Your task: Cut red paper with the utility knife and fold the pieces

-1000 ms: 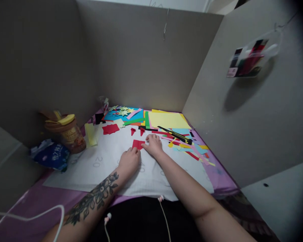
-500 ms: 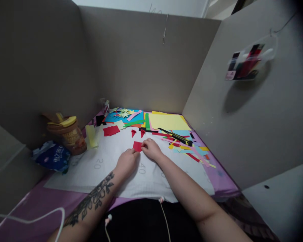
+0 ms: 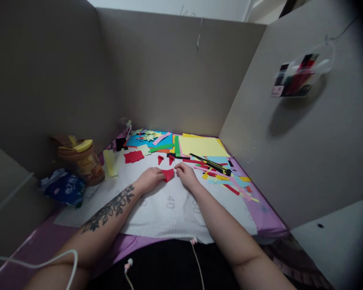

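Note:
A small piece of red paper [image 3: 168, 175], now with a straight top and a pointed lower edge, lies in front of me on a white sheet [image 3: 157, 221] printed with numbers. My left hand [image 3: 151, 178] is closed on its left corner. Just off its right corner is my right hand [image 3: 185, 175], fingers bent, thumb and forefinger slightly apart, with nothing seen between them. Two small folded red pieces, one on the left [image 3: 160, 160] and one on the right [image 3: 171, 160], stand beyond the paper. A stack of red squares [image 3: 133, 156] lies farther left.
Coloured paper strips [image 3: 226, 177] and a black-and-yellow craft knife [image 3: 213, 164] lie at right. Yellow sheets [image 3: 202, 146] and a blue sheet [image 3: 133, 140] with cut-out stars sit at the back. A brown cup [image 3: 86, 165] and a blue packet [image 3: 62, 187] stand left. Grey panels enclose the table.
The red paper has gone from a flat square to a pointed shape between my hands. My left hand has moved left and away from me; my right hand has shifted slightly right.

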`<state>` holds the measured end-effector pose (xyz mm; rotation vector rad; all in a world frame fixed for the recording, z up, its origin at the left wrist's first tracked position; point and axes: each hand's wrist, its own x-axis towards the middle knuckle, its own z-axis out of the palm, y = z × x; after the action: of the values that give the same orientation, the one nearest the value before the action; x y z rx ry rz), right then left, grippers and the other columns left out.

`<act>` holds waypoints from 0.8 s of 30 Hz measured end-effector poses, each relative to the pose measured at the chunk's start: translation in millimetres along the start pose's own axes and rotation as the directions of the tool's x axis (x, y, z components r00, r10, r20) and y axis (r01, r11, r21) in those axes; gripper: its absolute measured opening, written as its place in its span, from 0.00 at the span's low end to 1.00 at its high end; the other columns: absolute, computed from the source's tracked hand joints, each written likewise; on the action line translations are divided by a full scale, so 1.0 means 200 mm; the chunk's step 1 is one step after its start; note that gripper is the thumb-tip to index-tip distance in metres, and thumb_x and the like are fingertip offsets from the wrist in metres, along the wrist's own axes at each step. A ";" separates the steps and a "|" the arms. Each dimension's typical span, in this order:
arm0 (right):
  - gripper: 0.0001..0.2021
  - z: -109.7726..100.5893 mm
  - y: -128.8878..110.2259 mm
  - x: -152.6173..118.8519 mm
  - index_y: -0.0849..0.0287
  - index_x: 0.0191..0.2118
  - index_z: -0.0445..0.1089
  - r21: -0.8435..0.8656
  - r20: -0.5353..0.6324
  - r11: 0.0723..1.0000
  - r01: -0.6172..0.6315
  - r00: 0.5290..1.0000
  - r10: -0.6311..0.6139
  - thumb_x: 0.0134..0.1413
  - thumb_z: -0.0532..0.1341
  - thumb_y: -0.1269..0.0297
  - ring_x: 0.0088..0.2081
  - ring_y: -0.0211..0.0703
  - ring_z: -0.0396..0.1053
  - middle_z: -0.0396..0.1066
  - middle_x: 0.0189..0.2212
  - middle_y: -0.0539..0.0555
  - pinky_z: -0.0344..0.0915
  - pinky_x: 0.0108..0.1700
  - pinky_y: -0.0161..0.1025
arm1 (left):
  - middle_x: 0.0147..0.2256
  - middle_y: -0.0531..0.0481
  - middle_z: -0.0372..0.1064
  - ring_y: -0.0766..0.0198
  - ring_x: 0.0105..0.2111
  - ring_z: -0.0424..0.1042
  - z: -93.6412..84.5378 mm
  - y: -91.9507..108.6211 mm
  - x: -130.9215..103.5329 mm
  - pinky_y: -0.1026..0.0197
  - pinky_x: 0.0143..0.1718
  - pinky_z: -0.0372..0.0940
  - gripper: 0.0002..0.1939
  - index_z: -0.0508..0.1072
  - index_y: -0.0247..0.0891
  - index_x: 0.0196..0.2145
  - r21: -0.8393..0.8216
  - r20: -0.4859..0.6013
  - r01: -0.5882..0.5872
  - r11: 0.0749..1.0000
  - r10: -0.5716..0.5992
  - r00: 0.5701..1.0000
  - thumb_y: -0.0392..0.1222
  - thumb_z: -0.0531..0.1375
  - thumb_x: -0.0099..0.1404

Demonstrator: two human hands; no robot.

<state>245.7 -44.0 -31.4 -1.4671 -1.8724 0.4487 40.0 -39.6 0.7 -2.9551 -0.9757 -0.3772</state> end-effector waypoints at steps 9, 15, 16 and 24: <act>0.14 -0.04 -0.08 -0.05 0.55 0.36 0.75 0.021 0.228 0.913 0.408 0.887 -0.402 0.50 0.55 0.76 0.43 0.43 0.65 0.74 0.37 0.52 0.58 0.50 0.42 | 0.37 0.48 0.72 0.61 0.38 0.68 0.04 0.01 -0.03 0.60 0.42 0.60 0.12 0.74 0.44 0.43 -0.066 -0.046 -0.009 0.998 0.005 0.999 0.40 0.53 0.66; 0.17 -0.05 -0.07 -0.06 0.51 0.38 0.76 -0.130 0.306 0.895 0.426 0.876 -0.372 0.48 0.56 0.77 0.46 0.48 0.63 0.76 0.37 0.50 0.56 0.51 0.46 | 0.34 0.48 0.71 0.62 0.37 0.68 0.04 -0.02 -0.04 0.63 0.41 0.61 0.11 0.75 0.40 0.36 -0.244 -0.058 0.087 0.966 -0.105 0.993 0.39 0.53 0.64; 0.17 -0.05 -0.07 -0.07 0.50 0.38 0.76 -0.147 0.303 0.886 0.440 0.873 -0.383 0.48 0.56 0.77 0.47 0.49 0.62 0.76 0.38 0.50 0.55 0.51 0.47 | 0.34 0.48 0.71 0.63 0.37 0.68 0.04 -0.02 -0.04 0.63 0.40 0.61 0.10 0.75 0.39 0.35 -0.277 -0.052 0.108 0.955 -0.127 0.990 0.40 0.53 0.64; 0.18 -0.07 -0.06 -0.09 0.53 0.42 0.75 -0.128 0.365 0.860 0.495 0.829 -0.423 0.51 0.55 0.78 0.44 0.45 0.67 0.74 0.43 0.53 0.60 0.48 0.42 | 0.33 0.49 0.70 0.63 0.33 0.68 0.05 -0.06 0.01 0.64 0.36 0.60 0.13 0.75 0.38 0.31 -0.348 0.017 0.203 0.915 -0.210 0.977 0.42 0.51 0.62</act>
<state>248.5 -66.4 -19.7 -1.0475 -2.5248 0.2632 37.6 -28.4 -8.7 -3.1485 -1.3559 -0.6485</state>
